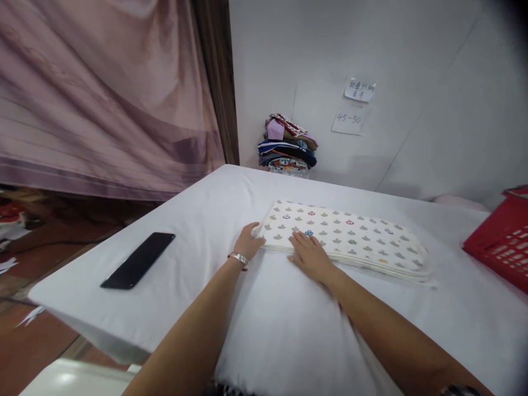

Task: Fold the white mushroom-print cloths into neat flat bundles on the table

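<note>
Nearest us, the right hand (311, 257) lies palm down on the near edge of the cloth (350, 234), its fingers a little spread and gripping nothing that we can see. To its left, the left hand (249, 242), a bracelet (238, 259) at the wrist, meets the cloth's left end with thumb and fingers set around it; whether they pinch it we cannot tell. The cloth lies flat in several layers, stretching from the left fingers past the right ones and well on to the right. If the left fingers pulled while the right pressed too lightly, we judge the layers could slide apart; a skewed push from the right palm could ruck the top one. They look slightly uneven at the end far right of the fingers. Left of the left fingers, a stretch of white surface (198, 231) gives us room before a black slab (139, 260), which a wide sweep might knock toward the left edge. Far right of the right fingers, past the cloth, is a basket (501, 242). Beyond the fingers, more surface runs to its far edge, then a pile (289, 147) of clothes by the wall (391, 60), with a curtain (103, 93) far left.
</note>
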{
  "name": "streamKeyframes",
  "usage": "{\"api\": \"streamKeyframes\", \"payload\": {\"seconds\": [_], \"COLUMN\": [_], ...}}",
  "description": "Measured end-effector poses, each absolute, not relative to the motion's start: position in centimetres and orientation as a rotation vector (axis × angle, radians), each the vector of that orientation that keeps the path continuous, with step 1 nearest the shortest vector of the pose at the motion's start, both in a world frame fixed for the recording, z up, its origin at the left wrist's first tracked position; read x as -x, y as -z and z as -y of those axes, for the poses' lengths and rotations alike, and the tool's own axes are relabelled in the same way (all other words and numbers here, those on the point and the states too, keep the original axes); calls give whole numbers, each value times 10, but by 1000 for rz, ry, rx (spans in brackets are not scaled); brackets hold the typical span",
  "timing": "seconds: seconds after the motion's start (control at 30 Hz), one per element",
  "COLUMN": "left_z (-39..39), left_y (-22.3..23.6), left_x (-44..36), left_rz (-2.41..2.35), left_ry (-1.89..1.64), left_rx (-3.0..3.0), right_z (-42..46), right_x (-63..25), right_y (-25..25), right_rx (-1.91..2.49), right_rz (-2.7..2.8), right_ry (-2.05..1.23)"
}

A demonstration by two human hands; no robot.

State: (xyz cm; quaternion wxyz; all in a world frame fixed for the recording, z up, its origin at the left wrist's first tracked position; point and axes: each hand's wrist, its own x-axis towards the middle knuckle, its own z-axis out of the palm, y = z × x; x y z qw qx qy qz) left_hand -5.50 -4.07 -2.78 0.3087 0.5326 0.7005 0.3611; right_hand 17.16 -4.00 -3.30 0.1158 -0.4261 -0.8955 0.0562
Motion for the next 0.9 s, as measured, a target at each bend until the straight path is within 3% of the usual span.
{"api": "streamKeyframes", "payload": {"seconds": [0.17,0.4,0.57,0.73,0.9], "left_z": [40,39,39,39,39], "left_y": [22,17,15,12,13], "left_x": [56,58,58,58,59], "left_rz": [-1877,-1870,-1901,-1906,-1875], "left_ry": [-894,-857,-833,-818,-835], "left_rx": [-1401,-1379,-1392,-1378,-1352], "right_z": [40,18,12,2,-11], "right_x": [-177,-236,-256,-265,-311], "right_y": [18,6,36,13,8], "right_rx": [1284,1537,1643,1733,2015], "right_rz": [2628,2432,2467,2397,2259], "right_ry": [-346,-44,-160,-381,-144]}}
